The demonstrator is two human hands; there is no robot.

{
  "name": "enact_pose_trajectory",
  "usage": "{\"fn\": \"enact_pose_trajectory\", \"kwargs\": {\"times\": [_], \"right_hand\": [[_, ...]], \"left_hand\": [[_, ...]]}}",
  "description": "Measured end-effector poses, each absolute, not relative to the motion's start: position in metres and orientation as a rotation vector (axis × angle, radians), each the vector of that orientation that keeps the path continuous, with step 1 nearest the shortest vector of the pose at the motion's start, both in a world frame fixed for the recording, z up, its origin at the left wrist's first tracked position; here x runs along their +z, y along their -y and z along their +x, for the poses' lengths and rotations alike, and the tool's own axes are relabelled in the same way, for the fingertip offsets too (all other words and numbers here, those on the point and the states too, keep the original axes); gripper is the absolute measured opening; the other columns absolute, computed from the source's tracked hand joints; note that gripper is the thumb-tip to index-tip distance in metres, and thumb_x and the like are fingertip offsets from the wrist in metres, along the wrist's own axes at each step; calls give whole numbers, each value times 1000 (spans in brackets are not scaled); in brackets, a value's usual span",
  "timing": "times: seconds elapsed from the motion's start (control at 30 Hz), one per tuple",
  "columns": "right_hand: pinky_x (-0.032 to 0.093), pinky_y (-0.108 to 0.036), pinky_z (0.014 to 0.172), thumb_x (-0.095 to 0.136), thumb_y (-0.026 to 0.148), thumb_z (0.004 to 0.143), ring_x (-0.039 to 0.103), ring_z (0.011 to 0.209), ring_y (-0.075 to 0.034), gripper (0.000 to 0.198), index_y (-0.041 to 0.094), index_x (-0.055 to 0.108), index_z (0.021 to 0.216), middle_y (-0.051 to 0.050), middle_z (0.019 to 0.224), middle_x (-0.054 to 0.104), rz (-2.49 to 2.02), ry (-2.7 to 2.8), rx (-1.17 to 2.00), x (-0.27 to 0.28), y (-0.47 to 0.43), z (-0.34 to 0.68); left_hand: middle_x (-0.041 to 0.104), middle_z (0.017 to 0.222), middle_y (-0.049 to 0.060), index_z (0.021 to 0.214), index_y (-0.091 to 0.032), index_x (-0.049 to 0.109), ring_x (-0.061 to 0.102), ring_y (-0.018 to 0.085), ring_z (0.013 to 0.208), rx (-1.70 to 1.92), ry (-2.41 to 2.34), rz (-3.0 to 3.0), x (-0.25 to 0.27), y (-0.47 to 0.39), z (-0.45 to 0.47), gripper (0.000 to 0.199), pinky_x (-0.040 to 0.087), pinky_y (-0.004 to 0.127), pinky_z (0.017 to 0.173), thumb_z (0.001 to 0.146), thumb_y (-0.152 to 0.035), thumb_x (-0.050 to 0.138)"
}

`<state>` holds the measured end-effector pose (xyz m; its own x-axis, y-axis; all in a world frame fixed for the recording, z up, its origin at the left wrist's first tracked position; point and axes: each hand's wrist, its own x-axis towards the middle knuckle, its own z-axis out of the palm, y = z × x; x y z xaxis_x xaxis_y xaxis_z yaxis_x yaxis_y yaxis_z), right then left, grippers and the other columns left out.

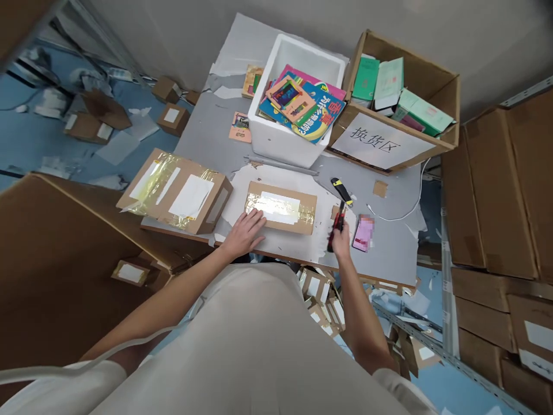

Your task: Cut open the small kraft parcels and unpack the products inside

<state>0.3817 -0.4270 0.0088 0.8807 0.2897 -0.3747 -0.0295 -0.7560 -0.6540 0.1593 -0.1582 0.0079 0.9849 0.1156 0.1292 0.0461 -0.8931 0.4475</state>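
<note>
A small taped cardboard box [306, 214] with a white label lies flat on the table in front of me. My left hand [244, 233] rests with its fingers stretched out on the box's left end and near corner. To the right of the box, my right hand [341, 241] is closed around a red-and-black box cutter [335, 227], its tip pointing away from me. Just beyond that tip lies a black-and-yellow utility knife [341, 191]. A phone [363, 233] with a pink screen lies to the right of my right hand.
A larger taped box [181, 193] stands at the table's left. At the back are a white foam box [280, 141] with picture books and a carton [432, 144] of green boxes. A white cable [401, 218] lies right. Cartons [496, 190] fill the right-hand rack; an open carton [64, 259] stands left.
</note>
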Motion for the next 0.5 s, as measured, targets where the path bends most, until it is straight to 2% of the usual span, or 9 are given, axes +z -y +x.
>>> {"fn": "enact_pose_trajectory", "kwargs": {"times": [0.07, 0.2, 0.37, 0.5], "right_hand": [[53, -37, 75, 28, 33, 93, 63, 80, -20, 63, 20, 11, 152, -12, 117, 60, -2318, 492, 512, 43, 407, 388], [48, -37, 89, 38, 29, 94, 58, 108, -25, 59, 28, 22, 151, -9, 130, 55, -2235, 1438, 685, 91, 335, 381], [46, -31, 83, 36, 8, 90, 62, 99, -22, 68, 37, 23, 150, -6, 121, 59, -2268, 1998, 818, 93, 270, 368], [46, -31, 82, 36, 5, 89, 64, 96, -21, 71, 41, 24, 149, -5, 121, 58, -2275, 2098, 799, 92, 259, 367]], "left_hand": [[45, 146, 17, 139, -15, 45, 29, 31, 143, 220, -108, 2675, 4, 156, 170, 50, 26, 50, 114, 93, -34, 44], [51, 141, 15, 137, -18, 49, 37, 26, 139, 276, -136, 2635, -9, 154, 179, 44, 30, 46, 112, 95, -28, 39], [55, 138, 14, 134, -20, 51, 40, 24, 138, 367, -157, 2588, -18, 157, 179, 41, 32, 45, 110, 95, -25, 38], [56, 136, 15, 132, -19, 53, 41, 24, 137, 381, -142, 2576, -17, 157, 180, 40, 34, 45, 110, 95, -24, 38]]}}
